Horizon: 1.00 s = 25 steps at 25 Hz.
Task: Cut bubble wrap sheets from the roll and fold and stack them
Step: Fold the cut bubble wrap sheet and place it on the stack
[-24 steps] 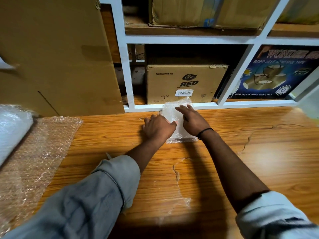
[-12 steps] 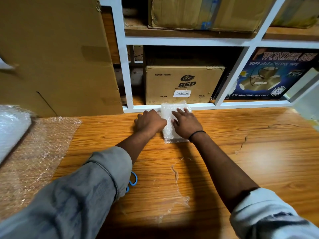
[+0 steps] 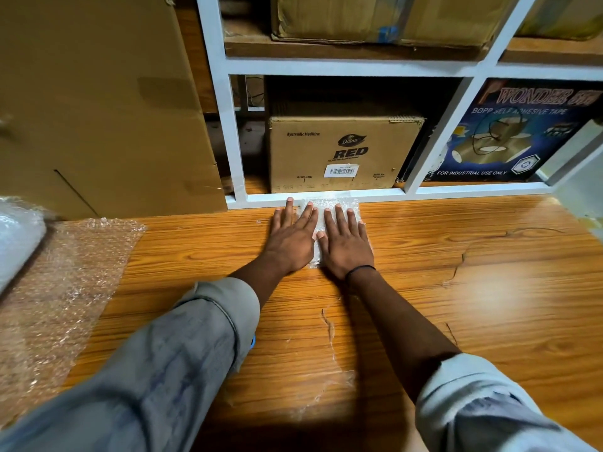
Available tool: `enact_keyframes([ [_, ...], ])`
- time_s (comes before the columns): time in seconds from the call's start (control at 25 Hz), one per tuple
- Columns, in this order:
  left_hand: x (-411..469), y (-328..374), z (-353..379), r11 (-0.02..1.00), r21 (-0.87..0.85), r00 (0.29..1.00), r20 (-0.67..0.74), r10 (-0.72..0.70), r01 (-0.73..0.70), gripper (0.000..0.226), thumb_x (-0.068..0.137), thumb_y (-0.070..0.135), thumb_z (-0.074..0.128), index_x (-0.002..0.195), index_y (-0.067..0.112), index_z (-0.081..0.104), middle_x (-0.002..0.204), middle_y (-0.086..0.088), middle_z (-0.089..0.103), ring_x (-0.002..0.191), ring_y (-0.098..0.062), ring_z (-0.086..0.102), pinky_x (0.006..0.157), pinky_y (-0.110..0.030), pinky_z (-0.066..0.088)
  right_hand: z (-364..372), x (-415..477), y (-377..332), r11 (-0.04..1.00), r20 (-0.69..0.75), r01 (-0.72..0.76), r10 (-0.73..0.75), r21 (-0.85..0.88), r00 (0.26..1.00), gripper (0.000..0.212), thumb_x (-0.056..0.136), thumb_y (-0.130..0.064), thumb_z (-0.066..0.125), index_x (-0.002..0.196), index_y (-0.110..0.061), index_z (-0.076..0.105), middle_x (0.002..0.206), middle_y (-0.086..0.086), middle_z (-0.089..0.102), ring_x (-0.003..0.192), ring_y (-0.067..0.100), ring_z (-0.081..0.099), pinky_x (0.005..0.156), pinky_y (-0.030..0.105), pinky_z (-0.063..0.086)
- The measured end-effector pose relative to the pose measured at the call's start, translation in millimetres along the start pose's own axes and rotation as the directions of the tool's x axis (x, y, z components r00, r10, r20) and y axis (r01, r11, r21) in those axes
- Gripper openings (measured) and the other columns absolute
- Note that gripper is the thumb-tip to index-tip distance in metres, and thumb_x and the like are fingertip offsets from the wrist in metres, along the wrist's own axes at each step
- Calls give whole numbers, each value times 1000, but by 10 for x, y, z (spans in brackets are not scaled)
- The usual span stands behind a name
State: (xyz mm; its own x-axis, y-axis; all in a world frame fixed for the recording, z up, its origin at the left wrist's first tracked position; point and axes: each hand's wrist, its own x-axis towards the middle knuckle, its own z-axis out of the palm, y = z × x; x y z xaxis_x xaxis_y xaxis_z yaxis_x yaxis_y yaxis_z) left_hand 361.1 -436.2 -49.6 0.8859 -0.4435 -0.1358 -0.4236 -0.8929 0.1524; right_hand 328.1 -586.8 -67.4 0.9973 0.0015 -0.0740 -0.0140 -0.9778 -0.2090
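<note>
A folded bubble wrap sheet [image 3: 329,207] lies on the wooden table [image 3: 473,288], against the white shelf frame. My left hand [image 3: 292,238] rests flat, fingers spread, on the sheet's left part and the table beside it. My right hand [image 3: 346,244] lies flat on the sheet's right part, a black band on its wrist. Both palms press down and most of the sheet is hidden under them. At the far left lies the bubble wrap roll [image 3: 16,243], with a loose length of bubble wrap [image 3: 62,288] spread from it over the table.
A white shelf frame [image 3: 233,132] stands behind the table, holding a "RED" carton [image 3: 342,151] and a blue tape box [image 3: 509,132]. A big cardboard sheet [image 3: 98,102] leans at the left. A blue scissor handle [image 3: 253,341] peeks from under my left sleeve.
Both hands went from curled on the folded sheet to flat with spread fingers. The sheet has slid back against the shelf frame and now lies flattened.
</note>
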Motion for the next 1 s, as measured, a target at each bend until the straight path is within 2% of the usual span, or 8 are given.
enact_keyframes([
  [0.16, 60, -33, 6, 1000, 7, 999, 30, -24, 24, 69, 109, 38, 25, 163, 21, -14, 170, 1, -20, 151, -36, -31, 123, -53, -17, 40, 17, -21, 1000, -15, -20, 20, 19, 1000, 62, 110, -50, 13, 165, -28, -4, 173, 1, -11, 159, 23, -17, 129, 47, -6],
  [0.52, 115, -59, 29, 999, -24, 996, 83, -31, 33, 70, 109, 40, 26, 162, 22, -16, 170, 2, -20, 153, -35, -27, 124, -55, -14, 52, 33, -21, 999, -3, -29, 29, 21, 1000, 63, 109, -51, 12, 165, -28, -4, 173, 1, -10, 159, 23, -17, 129, 48, -5],
  [0.68, 47, -78, 69, 979, -196, 998, -11, -58, 54, 68, 110, 38, 29, 164, 21, -9, 171, 2, -15, 156, -32, -16, 127, -52, -3, -20, 28, -1, 999, 30, -14, 13, 43, 999, 64, 110, -52, 13, 166, -26, -3, 173, 1, -11, 159, 23, -16, 129, 49, -7],
  [0.8, -60, -131, 42, 947, -314, 987, -122, -109, 66, 64, 111, 39, 29, 165, 22, -1, 172, 2, -9, 158, -29, -10, 128, -50, 3, -138, -2, 23, 998, -30, -9, 11, 63, 999, 65, 110, -52, 15, 166, -23, 1, 174, 3, -6, 159, 25, -13, 128, 49, -9],
  [1.0, -246, -309, -65, 934, -344, 969, -178, -169, 100, 60, 111, 43, 28, 165, 25, 10, 173, 2, -2, 159, -28, -6, 128, -49, 3, -313, -71, -99, 999, -111, 17, -13, 34, 994, 65, 109, -53, 20, 166, -21, 13, 174, 6, 8, 160, 27, -6, 127, 52, -7],
])
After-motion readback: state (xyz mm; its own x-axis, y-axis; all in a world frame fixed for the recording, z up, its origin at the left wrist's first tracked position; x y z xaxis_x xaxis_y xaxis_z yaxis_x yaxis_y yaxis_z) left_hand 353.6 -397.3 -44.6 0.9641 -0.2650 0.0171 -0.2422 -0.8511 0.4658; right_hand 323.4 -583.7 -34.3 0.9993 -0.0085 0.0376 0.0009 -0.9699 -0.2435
